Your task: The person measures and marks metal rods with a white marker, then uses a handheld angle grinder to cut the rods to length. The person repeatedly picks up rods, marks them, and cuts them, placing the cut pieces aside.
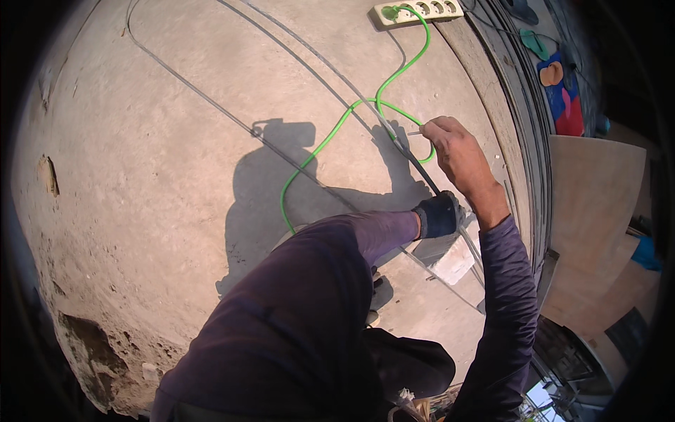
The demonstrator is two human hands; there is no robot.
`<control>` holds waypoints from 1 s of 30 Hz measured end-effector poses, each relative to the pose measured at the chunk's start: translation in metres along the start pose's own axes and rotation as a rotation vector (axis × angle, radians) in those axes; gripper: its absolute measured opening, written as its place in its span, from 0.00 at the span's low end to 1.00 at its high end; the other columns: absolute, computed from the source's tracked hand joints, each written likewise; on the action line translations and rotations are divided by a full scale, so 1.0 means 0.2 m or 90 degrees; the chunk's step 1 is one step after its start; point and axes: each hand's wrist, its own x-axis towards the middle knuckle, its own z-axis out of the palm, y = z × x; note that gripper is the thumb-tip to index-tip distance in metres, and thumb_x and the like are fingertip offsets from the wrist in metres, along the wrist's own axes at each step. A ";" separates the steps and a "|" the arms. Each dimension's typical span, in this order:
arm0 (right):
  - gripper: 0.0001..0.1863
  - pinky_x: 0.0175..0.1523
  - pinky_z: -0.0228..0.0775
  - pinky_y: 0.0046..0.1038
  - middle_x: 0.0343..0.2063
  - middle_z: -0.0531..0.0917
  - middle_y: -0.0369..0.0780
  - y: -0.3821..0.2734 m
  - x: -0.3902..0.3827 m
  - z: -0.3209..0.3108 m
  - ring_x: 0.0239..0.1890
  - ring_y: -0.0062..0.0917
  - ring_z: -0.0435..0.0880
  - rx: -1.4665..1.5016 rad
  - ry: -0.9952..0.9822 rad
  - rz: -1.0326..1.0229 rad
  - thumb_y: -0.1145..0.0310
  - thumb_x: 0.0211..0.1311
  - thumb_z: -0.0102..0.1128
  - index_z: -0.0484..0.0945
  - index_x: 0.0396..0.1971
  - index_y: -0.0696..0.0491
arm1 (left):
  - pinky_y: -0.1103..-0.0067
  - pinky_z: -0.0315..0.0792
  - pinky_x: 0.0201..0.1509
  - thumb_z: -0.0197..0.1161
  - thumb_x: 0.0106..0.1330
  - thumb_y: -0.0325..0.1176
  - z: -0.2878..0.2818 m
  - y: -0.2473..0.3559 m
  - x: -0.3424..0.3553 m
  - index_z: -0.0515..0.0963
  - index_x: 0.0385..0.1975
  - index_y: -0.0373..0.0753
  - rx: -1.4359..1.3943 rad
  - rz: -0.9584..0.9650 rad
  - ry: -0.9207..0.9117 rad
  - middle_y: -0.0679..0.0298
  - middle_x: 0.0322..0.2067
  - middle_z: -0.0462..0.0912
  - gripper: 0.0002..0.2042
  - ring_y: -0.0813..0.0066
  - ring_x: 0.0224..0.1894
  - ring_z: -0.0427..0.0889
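My left hand (pixel 439 214), in a dark glove, is closed around thin grey metal rods (pixel 330 74) that run from the far edge toward the lower right. Close to the glove, the rod stretch looks darker. My right hand (pixel 453 151) is bare and raised just beyond the glove. Between its thumb and fingers is a short, thin, pale stick (pixel 414 133); its kind is unclear. The stick's tip points left, near the rods, and I cannot tell whether they touch. A pale block (pixel 455 261) lies below the gloved hand, partly hidden by it.
A white power strip (pixel 415 13) lies at the far right with a green cable (pixel 330 133) plugged in, looping over the concrete floor (pixel 176 133). Another thin grey rod (pixel 204 98) crosses the floor. Long dark bars (pixel 524 133) and a plywood sheet (pixel 590 211) are at the right.
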 end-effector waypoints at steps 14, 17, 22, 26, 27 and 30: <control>0.06 0.41 0.75 0.43 0.34 0.82 0.52 0.30 -0.49 -0.12 0.34 0.48 0.83 -0.032 0.174 0.307 0.71 0.72 0.54 0.76 0.41 0.58 | 0.63 0.73 0.33 0.62 0.62 0.33 -0.40 -0.31 0.06 0.83 0.35 0.38 -0.400 0.040 -0.171 0.59 0.29 0.86 0.07 0.62 0.31 0.86; 0.06 0.40 0.76 0.29 0.32 0.83 0.39 0.31 -0.96 -0.20 0.30 0.24 0.81 0.255 0.236 0.513 0.70 0.77 0.53 0.74 0.43 0.58 | 0.64 0.76 0.37 0.59 0.63 0.28 -0.47 -0.36 0.05 0.80 0.51 0.35 -0.233 0.086 -0.215 0.60 0.33 0.86 0.16 0.61 0.35 0.86; 0.08 0.41 0.73 0.26 0.31 0.71 0.32 0.19 -1.91 0.07 0.30 0.16 0.69 0.682 0.447 0.697 0.62 0.82 0.51 0.69 0.41 0.51 | 0.71 0.75 0.42 0.61 0.65 0.30 -0.55 -0.41 0.12 0.74 0.53 0.37 -0.188 0.164 -0.236 0.63 0.34 0.83 0.16 0.69 0.39 0.85; 0.11 0.31 0.66 0.24 0.25 0.68 0.28 0.02 -2.47 0.54 0.23 0.12 0.66 0.823 0.607 0.912 0.59 0.76 0.60 0.70 0.41 0.48 | 0.70 0.75 0.43 0.62 0.63 0.29 -0.68 -0.41 0.22 0.77 0.46 0.42 -0.227 0.177 -0.255 0.62 0.37 0.83 0.12 0.67 0.41 0.84; 0.13 0.27 0.64 0.24 0.21 0.66 0.27 -0.02 -2.56 0.69 0.20 0.12 0.63 0.777 0.601 0.975 0.57 0.74 0.63 0.71 0.40 0.48 | 0.66 0.76 0.44 0.62 0.65 0.31 -0.72 -0.38 0.25 0.78 0.46 0.42 -0.249 0.162 -0.310 0.60 0.37 0.82 0.10 0.61 0.41 0.84; 0.17 0.18 0.54 0.24 0.14 0.61 0.25 -0.11 -2.69 1.11 0.13 0.13 0.58 0.782 0.661 1.184 0.53 0.68 0.70 0.74 0.32 0.50 | 0.61 0.77 0.44 0.62 0.69 0.36 -0.82 -0.34 0.26 0.79 0.45 0.41 -0.357 0.106 -0.355 0.57 0.38 0.84 0.10 0.52 0.40 0.84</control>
